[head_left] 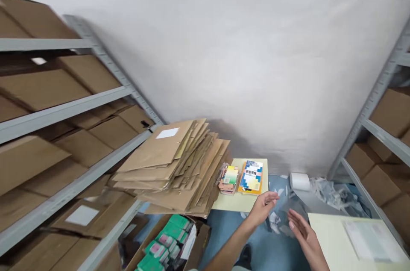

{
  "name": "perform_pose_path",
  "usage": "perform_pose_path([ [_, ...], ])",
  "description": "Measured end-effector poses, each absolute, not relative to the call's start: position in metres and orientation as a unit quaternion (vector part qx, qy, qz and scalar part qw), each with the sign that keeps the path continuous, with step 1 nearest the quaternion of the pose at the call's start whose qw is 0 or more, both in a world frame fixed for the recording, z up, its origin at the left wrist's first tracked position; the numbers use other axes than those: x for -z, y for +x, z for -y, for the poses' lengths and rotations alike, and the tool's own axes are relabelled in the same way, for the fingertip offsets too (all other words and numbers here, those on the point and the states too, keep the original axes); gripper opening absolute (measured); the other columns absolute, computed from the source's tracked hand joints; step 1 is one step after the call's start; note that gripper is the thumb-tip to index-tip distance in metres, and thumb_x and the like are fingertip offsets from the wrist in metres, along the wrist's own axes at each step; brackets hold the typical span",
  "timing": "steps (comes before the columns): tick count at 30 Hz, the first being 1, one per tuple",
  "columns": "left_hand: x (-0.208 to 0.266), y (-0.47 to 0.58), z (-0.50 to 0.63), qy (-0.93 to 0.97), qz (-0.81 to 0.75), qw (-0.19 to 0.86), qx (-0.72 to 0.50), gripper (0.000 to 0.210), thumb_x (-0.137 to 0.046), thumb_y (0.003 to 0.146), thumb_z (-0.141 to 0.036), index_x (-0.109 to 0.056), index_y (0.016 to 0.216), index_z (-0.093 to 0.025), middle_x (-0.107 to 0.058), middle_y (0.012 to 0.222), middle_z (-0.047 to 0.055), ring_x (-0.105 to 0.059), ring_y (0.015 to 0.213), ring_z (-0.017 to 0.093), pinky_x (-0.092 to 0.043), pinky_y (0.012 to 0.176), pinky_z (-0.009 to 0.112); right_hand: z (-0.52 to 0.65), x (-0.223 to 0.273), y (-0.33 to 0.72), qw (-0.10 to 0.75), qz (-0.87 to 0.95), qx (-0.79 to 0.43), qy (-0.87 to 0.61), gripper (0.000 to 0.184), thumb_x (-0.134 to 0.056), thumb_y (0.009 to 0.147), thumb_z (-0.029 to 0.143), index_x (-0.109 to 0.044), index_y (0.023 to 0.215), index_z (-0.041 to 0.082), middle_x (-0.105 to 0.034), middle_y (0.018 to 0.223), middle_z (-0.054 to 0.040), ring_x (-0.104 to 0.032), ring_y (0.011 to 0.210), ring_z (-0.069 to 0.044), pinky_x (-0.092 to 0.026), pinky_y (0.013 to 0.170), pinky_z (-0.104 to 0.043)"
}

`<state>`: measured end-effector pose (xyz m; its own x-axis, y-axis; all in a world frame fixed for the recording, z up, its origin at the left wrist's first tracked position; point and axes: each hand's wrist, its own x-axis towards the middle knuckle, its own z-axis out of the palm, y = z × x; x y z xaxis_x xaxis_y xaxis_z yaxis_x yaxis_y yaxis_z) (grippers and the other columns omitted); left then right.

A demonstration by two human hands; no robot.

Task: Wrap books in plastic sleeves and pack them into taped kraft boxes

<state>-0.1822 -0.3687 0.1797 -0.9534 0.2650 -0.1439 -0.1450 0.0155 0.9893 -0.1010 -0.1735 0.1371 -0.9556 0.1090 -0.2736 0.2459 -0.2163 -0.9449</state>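
Observation:
My left hand hangs in the air with fingers stretched out, close to the front right corner of a pale yellow table. Facing it, my right hand is also open, with its fingers spread and nothing in it. On the yellow table lie a blue, white and orange book and, beside it, a bundle of small packets in clear wrap. A tall stack of flattened cardboard boxes leans at the left of these. Neither hand touches any of them.
Metal shelves with cardboard boxes stand at left, and another rack at right. An open carton of green packets sits below the stack. At right are a second table bearing a flat package, and a white roll near crumpled plastic.

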Motion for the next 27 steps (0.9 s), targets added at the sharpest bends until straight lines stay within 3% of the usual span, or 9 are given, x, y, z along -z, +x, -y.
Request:
perform_pose_path([
  [6, -0.207, -0.174, 0.483, 0.010, -0.669, 0.024, -0.743, 0.053, -0.082, 0.084, -0.062, -0.080, 0.116, -0.020, -0.080, 0.125, 0.018, -0.074, 0.124, 0.033, -0.053, 0.115, 0.048, 0.287, -0.168, -0.147, 0.110, -0.652, 0.749, 0.029, 0.064, -0.086, 0.065, 0.078, -0.083, 0.110, 0.033, -0.083, 0.122, -0.0085, -0.072, 0.129, -0.043, -0.058, 0.114, -0.052],
  [10, -0.235, -0.164, 0.593, -0.012, -0.663, -0.060, -0.746, 0.048, -0.081, 0.087, -0.058, -0.080, 0.117, -0.021, -0.081, 0.125, 0.015, -0.074, 0.123, 0.032, -0.054, 0.114, 0.047, 0.391, -0.209, -0.179, 0.136, -0.680, 0.717, -0.071, 0.061, -0.084, 0.077, 0.075, -0.082, 0.115, 0.027, -0.083, 0.121, -0.0113, -0.075, 0.125, -0.039, -0.058, 0.113, -0.052],
  [15, -0.262, -0.160, 0.727, -0.080, -0.626, -0.192, -0.752, 0.049, -0.083, 0.086, -0.058, -0.079, 0.120, -0.023, -0.079, 0.129, 0.014, -0.073, 0.123, 0.032, -0.054, 0.114, 0.047, 0.513, -0.262, -0.211, 0.158, -0.697, 0.673, -0.192, 0.064, -0.080, 0.080, 0.080, -0.080, 0.114, 0.026, -0.084, 0.116, -0.0142, -0.079, 0.115, -0.036, -0.062, 0.106, -0.053],
  [20, -0.273, -0.169, 0.804, -0.125, -0.552, -0.241, -0.789, 0.062, -0.092, 0.077, -0.052, -0.073, 0.129, -0.024, -0.072, 0.143, 0.016, -0.073, 0.125, 0.032, -0.053, 0.116, 0.048, 0.607, -0.297, -0.250, 0.115, -0.718, 0.636, -0.257, 0.065, -0.074, 0.085, 0.081, -0.078, 0.117, 0.024, -0.083, 0.116, -0.0135, -0.079, 0.110, -0.031, -0.062, 0.104, -0.049],
  [25, -0.276, -0.174, 0.823, -0.147, -0.468, -0.214, -0.845, 0.070, -0.094, 0.076, -0.047, -0.065, 0.136, -0.024, -0.069, 0.148, 0.018, -0.072, 0.130, 0.032, -0.050, 0.121, 0.050, 0.664, -0.304, -0.285, 0.035, -0.766, 0.578, -0.281, 0.057, -0.075, 0.090, 0.067, -0.077, 0.125, 0.021, -0.083, 0.108, -0.0108, -0.077, 0.082, -0.023, -0.065, 0.082, -0.038],
  [27, -0.278, -0.173, 0.822, -0.144, -0.455, -0.211, -0.853, 0.070, -0.092, 0.077, -0.047, -0.064, 0.136, -0.023, -0.068, 0.149, 0.019, -0.072, 0.130, 0.033, -0.051, 0.120, 0.051, 0.674, -0.303, -0.290, 0.004, -0.800, 0.508, -0.320, 0.047, -0.075, 0.094, 0.056, -0.078, 0.129, 0.024, -0.082, 0.110, -0.0085, -0.075, 0.079, -0.021, -0.063, 0.082, -0.036],
])
